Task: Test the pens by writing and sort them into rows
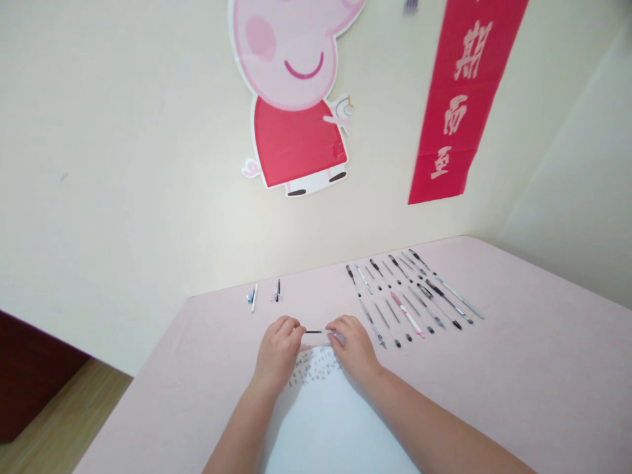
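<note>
My left hand (283, 349) is closed in a pinch around a thin dark pen refill (313, 332), whose length points right toward the other hand. My right hand (353, 342) is also pinched, fingertips on a small clear piece (330, 331) that the fingers mostly hide; its kind cannot be made out. A short gap seems to lie between the refill's end and the right fingertips. Below both hands is white cloth with small dark printed marks (316, 368). To the right lie several pens and refills, among them a pink-and-white pen (407, 315).
A pink-covered table (523, 368) reaches back to the wall. At the back left lie a white pen (254, 298) and small pen parts (278, 291). On the wall hang a cartoon pig cutout (299, 141) and a red banner (451, 105).
</note>
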Available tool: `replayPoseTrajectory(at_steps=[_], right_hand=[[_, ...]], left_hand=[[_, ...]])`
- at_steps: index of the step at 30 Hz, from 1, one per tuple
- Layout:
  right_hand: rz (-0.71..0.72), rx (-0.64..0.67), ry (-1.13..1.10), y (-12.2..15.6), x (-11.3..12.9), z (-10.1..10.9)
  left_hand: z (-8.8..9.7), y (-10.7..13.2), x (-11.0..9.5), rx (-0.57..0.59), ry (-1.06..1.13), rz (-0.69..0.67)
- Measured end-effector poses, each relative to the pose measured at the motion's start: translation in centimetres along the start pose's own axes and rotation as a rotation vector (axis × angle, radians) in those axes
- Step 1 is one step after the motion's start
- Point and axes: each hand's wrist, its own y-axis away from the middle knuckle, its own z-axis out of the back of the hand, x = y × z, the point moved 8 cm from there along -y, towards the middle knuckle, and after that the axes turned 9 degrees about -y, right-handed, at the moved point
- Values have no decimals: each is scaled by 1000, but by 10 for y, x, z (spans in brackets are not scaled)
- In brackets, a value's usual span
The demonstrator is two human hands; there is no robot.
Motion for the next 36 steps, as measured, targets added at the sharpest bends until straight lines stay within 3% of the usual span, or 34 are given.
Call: replayPoseTrajectory(at_steps=[18,26,29,32,36], right_hand=[[36,53,17,0,7,-4],[15,38,-8,0,1,-5],[-16,20,-22,0,-3,-4],[-30,3,-34,0,-5,-2],[-27,-10,-42,0,-6,-1]], left_hand=[[-6,3,-3,-44,56,-21],[4,2,-1,-126,119,5],[11,5,13,-217,198,100],[13,14,39,-330,258,283],[-6,28,72,-334,301,469]])
